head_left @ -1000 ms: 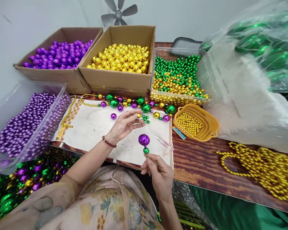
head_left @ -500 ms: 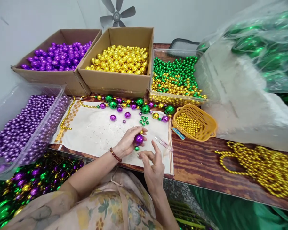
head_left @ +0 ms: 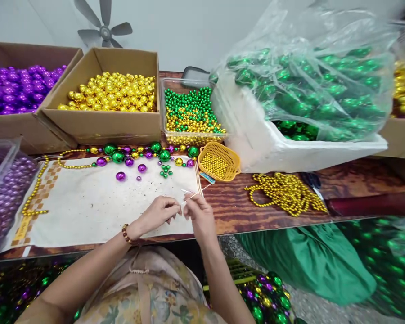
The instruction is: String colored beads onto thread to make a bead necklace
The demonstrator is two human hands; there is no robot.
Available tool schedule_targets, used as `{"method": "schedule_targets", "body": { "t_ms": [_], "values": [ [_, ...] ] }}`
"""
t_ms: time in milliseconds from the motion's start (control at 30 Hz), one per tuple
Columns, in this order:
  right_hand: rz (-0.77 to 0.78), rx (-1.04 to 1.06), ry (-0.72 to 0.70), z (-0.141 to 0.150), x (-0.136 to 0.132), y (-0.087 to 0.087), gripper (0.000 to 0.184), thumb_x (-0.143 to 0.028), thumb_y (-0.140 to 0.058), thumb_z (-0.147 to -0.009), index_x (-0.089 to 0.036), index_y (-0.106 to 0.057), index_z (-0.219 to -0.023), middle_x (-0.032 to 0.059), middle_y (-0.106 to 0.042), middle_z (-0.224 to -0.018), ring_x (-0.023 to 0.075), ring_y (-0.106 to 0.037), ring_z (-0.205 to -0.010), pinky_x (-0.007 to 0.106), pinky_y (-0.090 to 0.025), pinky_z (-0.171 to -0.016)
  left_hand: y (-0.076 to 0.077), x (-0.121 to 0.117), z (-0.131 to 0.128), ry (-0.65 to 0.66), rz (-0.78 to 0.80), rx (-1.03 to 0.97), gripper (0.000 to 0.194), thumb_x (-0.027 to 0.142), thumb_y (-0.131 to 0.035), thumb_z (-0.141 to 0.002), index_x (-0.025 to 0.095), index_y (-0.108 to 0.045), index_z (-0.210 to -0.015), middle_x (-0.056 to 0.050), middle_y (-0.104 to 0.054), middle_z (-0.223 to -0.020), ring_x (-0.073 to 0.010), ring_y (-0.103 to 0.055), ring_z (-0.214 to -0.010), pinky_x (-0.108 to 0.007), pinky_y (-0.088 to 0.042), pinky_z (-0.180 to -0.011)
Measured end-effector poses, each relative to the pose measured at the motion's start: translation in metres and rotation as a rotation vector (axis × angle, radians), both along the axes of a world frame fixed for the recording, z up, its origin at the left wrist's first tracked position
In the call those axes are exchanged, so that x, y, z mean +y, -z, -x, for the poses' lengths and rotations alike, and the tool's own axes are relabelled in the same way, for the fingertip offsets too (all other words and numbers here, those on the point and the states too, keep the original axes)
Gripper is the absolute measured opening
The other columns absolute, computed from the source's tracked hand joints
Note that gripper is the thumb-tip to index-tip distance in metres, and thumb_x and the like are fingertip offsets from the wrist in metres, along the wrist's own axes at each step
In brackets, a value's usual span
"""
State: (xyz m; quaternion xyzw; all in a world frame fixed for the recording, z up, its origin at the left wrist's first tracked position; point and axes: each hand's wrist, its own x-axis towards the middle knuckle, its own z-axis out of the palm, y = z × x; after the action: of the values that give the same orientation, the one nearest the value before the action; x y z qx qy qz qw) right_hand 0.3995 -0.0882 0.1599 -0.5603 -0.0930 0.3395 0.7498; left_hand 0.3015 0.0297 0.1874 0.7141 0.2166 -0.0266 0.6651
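Below mid-frame, our left fingers pinch narrow on our left hand (head_left: 160, 213); what they hold we can't tell. Just rightward, our right hand (head_left: 200, 217) grips the pale cord (head_left: 206, 186), nearer it, long axis slanting up-right.

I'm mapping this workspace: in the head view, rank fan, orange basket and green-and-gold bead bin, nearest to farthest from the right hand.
1. Orange basket: beyond the right hand, slightly right.
2. Green-and-gold bead bin: behind the basket.
3. Fan: far back, left.
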Motion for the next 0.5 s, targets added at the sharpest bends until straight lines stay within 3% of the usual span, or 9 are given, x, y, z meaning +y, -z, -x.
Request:
{"method": "schedule_targets", "body": {
  "t_ms": [67,133,267,367,433,500],
  "values": [
    [-0.01,0.01,-0.075,0.005,0.001,0.001,0.036,-0.047,-0.08,-0.073,-0.017,-0.062,-0.081,-0.0048,-0.056,-0.058,0.0072,-0.047,-0.046,0.019,-0.036,-0.046,-0.004,0.004,0.001,0.063,-0.018,-0.005,0.028,0.034,-0.05,-0.085,0.016,-0.066,-0.071,0.003,-0.052,-0.058,-0.0085,-0.044,-0.05,-0.021,-0.034,-0.05],
    [-0.039,0.067,-0.018,0.003,0.001,-0.001,0.044,-0.054,-0.079,-0.073,-0.019,-0.055,-0.082,-0.0044,-0.061,-0.064,0.0074,-0.05,-0.043,0.018,-0.036,-0.042,-0.008,0.014,0.006,0.15,-0.101,0.007,0.025,0.032,-0.053,-0.085,0.016,-0.065,-0.07,0.002,-0.054,-0.059,-0.0093,-0.045,-0.053,-0.022,-0.034,-0.052],
    [-0.068,0.152,0.129,-0.025,-0.01,-0.012,0.055,-0.055,-0.087,-0.063,-0.024,-0.05,-0.09,-0.0064,-0.063,-0.063,0.0114,-0.058,-0.044,0.019,-0.038,-0.039,-0.013,0.057,0.038,0.197,-0.486,0.002,0.018,0.027,-0.059,-0.083,0.019,-0.069,-0.072,-0.002,-0.066,-0.072,-0.0136,-0.054,-0.066,-0.025,-0.038,-0.064],
    [-0.131,0.098,0.259,-0.057,-0.031,-0.01,0.03,-0.038,-0.084,-0.076,-0.026,-0.058,-0.086,-0.0073,-0.058,-0.06,0.0075,-0.052,-0.046,0.02,-0.04,-0.043,-0.019,0.105,0.081,0.09,-0.798,0.154,0.014,0.027,-0.061,-0.083,0.021,-0.072,-0.076,-0.005,-0.069,-0.081,-0.0165,-0.057,-0.072,-0.029,-0.038,-0.07],
    [-0.102,0.038,0.296,-0.082,-0.052,0.002,0.013,-0.033,-0.075,-0.087,-0.03,-0.063,-0.082,-0.0059,-0.059,-0.063,0.0067,-0.051,-0.05,0.024,-0.036,-0.043,-0.024,0.135,0.114,0.061,-0.963,0.318,0.018,0.029,-0.058,-0.086,0.021,-0.073,-0.081,-0.007,-0.069,-0.087,-0.0179,-0.057,-0.076,-0.03,-0.038,-0.071],
    [-0.022,-0.142,0.313,-0.109,-0.079,0.022,0.01,-0.034,-0.074,-0.086,-0.037,-0.066,-0.08,-0.0043,-0.065,-0.068,0.0104,-0.05,-0.05,0.031,-0.03,-0.04,-0.025,0.159,0.143,0.076,-1.087,0.476,0.024,0.032,-0.053,-0.091,0.02,-0.073,-0.087,-0.009,-0.07,-0.094,-0.0195,-0.059,-0.08,-0.03,-0.037,-0.071]
  ]
}}
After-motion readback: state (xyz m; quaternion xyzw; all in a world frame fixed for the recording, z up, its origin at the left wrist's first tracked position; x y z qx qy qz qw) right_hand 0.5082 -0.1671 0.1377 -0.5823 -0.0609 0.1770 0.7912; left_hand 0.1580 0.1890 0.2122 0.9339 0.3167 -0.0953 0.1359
